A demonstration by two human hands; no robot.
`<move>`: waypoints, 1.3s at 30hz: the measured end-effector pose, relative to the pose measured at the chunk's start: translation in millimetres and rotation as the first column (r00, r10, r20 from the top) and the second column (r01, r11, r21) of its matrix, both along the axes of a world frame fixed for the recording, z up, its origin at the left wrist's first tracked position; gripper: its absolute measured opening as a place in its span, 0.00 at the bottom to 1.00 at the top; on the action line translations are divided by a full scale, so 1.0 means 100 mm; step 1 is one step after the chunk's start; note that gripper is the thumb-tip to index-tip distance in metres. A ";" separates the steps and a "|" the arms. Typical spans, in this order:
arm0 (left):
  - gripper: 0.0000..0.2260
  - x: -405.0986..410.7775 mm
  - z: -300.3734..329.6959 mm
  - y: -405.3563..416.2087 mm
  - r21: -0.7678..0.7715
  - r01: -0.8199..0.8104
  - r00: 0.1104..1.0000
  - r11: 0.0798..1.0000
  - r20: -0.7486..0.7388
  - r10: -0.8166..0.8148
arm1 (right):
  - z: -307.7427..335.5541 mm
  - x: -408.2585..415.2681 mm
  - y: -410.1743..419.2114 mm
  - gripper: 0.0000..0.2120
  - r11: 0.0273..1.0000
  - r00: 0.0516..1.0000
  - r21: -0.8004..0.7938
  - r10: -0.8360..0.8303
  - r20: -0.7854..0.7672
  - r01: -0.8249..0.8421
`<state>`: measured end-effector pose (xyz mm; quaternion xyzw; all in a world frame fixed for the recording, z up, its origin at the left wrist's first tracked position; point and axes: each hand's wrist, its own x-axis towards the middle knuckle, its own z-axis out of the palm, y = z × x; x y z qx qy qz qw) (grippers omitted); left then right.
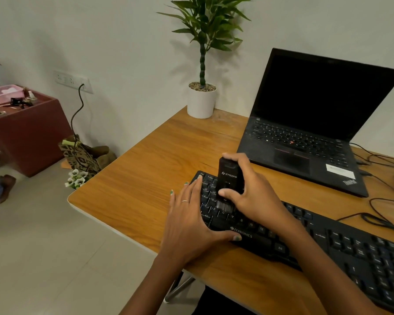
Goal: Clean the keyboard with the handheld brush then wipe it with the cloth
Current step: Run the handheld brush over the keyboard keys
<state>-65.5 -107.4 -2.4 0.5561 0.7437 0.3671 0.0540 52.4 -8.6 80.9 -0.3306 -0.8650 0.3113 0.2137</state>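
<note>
A black keyboard [341, 248] lies slantwise on the wooden desk [146, 173], running from the middle toward the lower right. My right hand [253, 192] is shut on a black handheld brush [230, 176], held upright with its bristles down on the keys near the keyboard's left end. My left hand [191, 221] lies flat over the keyboard's left edge, fingers spread, thumb along the front rim. No cloth is in view.
An open black laptop [309, 133] stands behind the keyboard. A potted plant [201, 98] sits at the desk's far corner. Cables [382, 214] trail at the right. A red cabinet [25, 133] and a paper bag [80, 155] stand on the floor to the left.
</note>
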 end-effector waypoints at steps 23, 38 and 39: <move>0.61 0.00 0.01 -0.01 0.000 -0.004 1.000 1.000 0.023 0.004 | 0.00 -0.10 -0.02 0.34 0.996 0.999 0.068 0.050 0.016 -0.051; 0.62 -0.02 0.00 -0.01 0.003 0.000 1.000 1.000 0.005 0.000 | 0.00 0.07 0.09 0.34 0.997 0.998 0.036 0.065 0.021 -0.066; 0.62 -0.01 0.00 -0.01 -0.008 -0.002 1.000 1.000 0.002 0.002 | 0.01 0.07 0.15 0.34 0.996 1.000 0.085 0.001 0.030 -0.003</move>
